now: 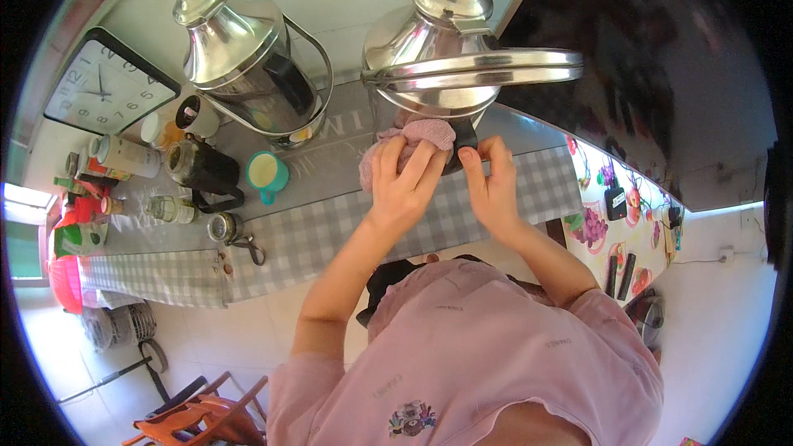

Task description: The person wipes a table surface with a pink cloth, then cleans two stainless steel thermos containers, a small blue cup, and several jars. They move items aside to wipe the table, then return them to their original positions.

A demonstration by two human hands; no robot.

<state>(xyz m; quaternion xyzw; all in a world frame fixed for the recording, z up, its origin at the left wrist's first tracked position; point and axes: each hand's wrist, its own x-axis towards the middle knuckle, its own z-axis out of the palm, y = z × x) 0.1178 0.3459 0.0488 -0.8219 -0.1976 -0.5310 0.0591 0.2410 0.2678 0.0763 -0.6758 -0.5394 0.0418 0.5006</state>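
A large steel vacuum flask [427, 49] with a domed lid and a broad metal carrying handle stands directly before me. My left hand [403, 179] presses a bunched pink cloth [378, 164] against its lower body. On the flask's black side handle [466, 133] rest the thumb and fingers of my right hand [492, 183]. The flask's lower side is partly hidden by the cloth and my fingers. A second steel flask [248, 68], its bail handle hanging down, stands farther left, touched by neither hand.
Left of me on the covered table [297, 217] are a teal mug [267, 173], a dark lidded jug [201, 164], a glass jar [170, 209] and several containers. A square clock [111, 83] stands behind them. A large dark screen [638, 74] is at right, above a fruit-patterned cover [595, 223].
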